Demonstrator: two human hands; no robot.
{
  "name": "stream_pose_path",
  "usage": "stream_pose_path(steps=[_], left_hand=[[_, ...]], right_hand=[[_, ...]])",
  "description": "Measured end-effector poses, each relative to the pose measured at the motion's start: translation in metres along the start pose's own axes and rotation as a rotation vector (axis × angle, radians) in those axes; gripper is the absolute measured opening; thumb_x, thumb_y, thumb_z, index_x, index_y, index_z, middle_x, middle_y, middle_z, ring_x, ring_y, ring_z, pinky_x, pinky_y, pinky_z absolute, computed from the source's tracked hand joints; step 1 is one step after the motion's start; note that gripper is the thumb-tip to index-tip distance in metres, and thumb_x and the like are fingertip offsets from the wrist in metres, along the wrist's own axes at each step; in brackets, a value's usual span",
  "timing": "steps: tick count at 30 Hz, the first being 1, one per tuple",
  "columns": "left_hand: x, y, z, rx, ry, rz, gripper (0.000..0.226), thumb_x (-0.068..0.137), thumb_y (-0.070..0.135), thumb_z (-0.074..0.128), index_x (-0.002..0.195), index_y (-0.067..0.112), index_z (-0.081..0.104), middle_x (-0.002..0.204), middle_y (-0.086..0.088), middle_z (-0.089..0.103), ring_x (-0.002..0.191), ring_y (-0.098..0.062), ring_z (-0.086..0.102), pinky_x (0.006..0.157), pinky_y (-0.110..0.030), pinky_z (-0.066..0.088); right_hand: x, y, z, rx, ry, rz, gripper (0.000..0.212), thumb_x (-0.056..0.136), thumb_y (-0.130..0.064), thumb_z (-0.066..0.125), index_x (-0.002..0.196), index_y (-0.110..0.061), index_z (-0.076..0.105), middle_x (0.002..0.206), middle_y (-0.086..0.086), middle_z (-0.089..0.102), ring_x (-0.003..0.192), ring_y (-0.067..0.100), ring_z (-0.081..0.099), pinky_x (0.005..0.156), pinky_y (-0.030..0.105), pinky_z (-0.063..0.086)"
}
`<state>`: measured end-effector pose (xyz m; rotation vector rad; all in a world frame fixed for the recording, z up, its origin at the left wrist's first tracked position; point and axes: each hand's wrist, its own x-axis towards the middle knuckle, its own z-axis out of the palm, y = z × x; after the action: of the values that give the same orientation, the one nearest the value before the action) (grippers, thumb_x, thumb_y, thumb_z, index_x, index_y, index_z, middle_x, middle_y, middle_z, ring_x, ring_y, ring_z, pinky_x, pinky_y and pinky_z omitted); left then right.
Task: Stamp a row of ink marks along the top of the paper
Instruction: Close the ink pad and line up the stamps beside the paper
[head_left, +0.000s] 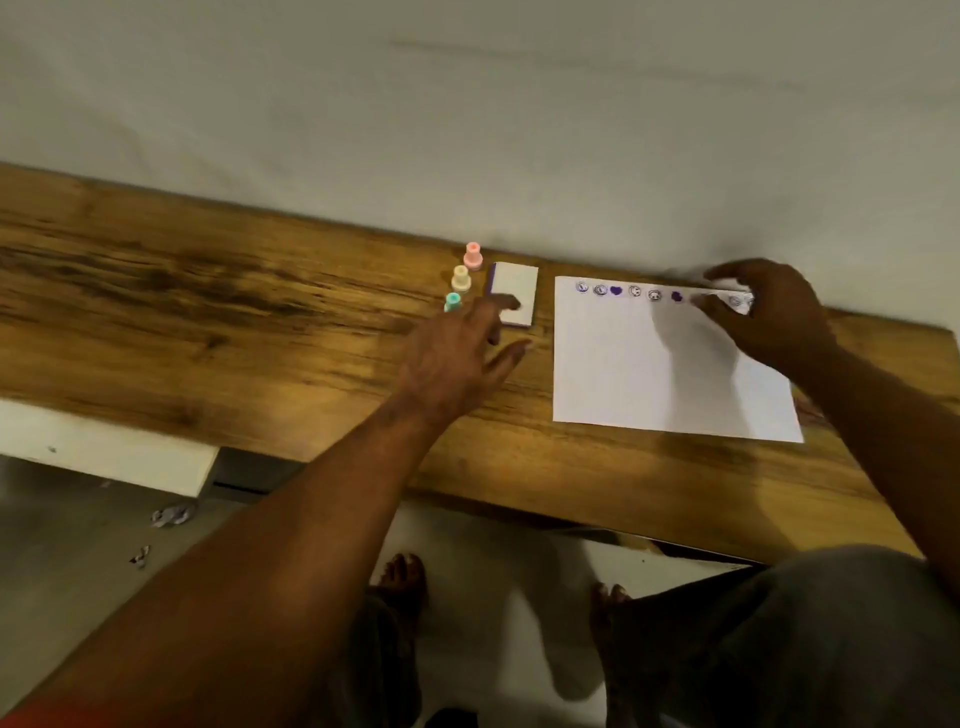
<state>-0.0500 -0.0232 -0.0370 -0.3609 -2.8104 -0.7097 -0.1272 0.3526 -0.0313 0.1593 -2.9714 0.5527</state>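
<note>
Feet: bare, on the floor, nearer the camera than the paper.
Left hand: left of the paper, fingers straight and spread, holding nothing, fingertips at the pad's near end.
Right hand: at the paper's top right corner, fingers curled, pinching what looks like that corner, lifted.
Paper: lying on the surface.
Pad: white, purple-edged, just left of the paper.
Stamps: three, upright, farther left of the paper; none is held.
Marks: purple rings and hearts along the paper's top edge.
Progress: the row runs from the paper's left corner to the right hand, so it is judged almost or fully complete.
Unclear: the row's right end is blurred and covered by the hand, and the white crumple may not be paper.
</note>
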Motion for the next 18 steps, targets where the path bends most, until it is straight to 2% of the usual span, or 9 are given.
stream_pose_path(steps=[4,6,9,12,18], left_hand=[[-0.03,0.032,0.024,0.198,-0.395,0.311,0.079,0.095,0.081,0.041,0.159,0.036,0.033,0.136,0.0,0.061,0.113,-0.02,0.062,0.084,-0.036,0.05],[-0.047,0.04,0.037,0.265,-0.516,0.351,0.087,0.091,0.087,0.032,0.162,0.038,0.023,0.144,0.001,0.054,0.123,-0.021,0.057,0.092,-0.039,0.049],[-0.066,0.032,0.045,0.233,-0.474,0.282,0.092,0.087,0.091,0.034,0.16,0.035,0.032,0.146,0.002,0.053,0.126,-0.021,0.055,0.097,-0.04,0.05],[-0.074,0.026,0.052,0.186,-0.357,0.241,0.088,0.087,0.09,0.04,0.153,0.033,0.047,0.131,0.004,0.061,0.114,-0.019,0.06,0.087,-0.038,0.055],[-0.071,0.035,0.052,0.204,-0.296,0.221,0.071,0.094,0.077,0.047,0.142,0.026,0.06,0.117,0.003,0.066,0.102,-0.017,0.063,0.075,-0.031,0.051]], right_hand=[[-0.048,0.085,0.001,-0.057,0.036,0.037,0.062,0.099,-0.059,0.035,0.129,-0.013,0.064,0.123,0.017,0.066,0.113,0.038,0.058,0.095,0.049,0.049],[-0.063,0.109,0.012,-0.075,0.064,0.008,0.059,0.102,-0.049,0.033,0.137,-0.008,0.059,0.129,0.021,0.06,0.119,0.041,0.052,0.101,0.054,0.043],[-0.068,0.12,0.031,-0.139,0.125,0.016,0.052,0.102,-0.043,0.036,0.146,-0.018,0.051,0.138,0.017,0.052,0.125,0.042,0.048,0.106,0.053,0.038],[-0.067,0.123,0.038,-0.196,0.114,0.011,0.051,0.101,-0.047,0.034,0.148,-0.032,0.048,0.139,0.009,0.05,0.127,0.039,0.047,0.104,0.052,0.038],[-0.068,0.121,0.037,-0.107,0.163,0.027,0.044,0.097,-0.042,0.043,0.135,-0.035,0.063,0.137,0.004,0.054,0.126,0.039,0.046,0.102,0.053,0.041]])
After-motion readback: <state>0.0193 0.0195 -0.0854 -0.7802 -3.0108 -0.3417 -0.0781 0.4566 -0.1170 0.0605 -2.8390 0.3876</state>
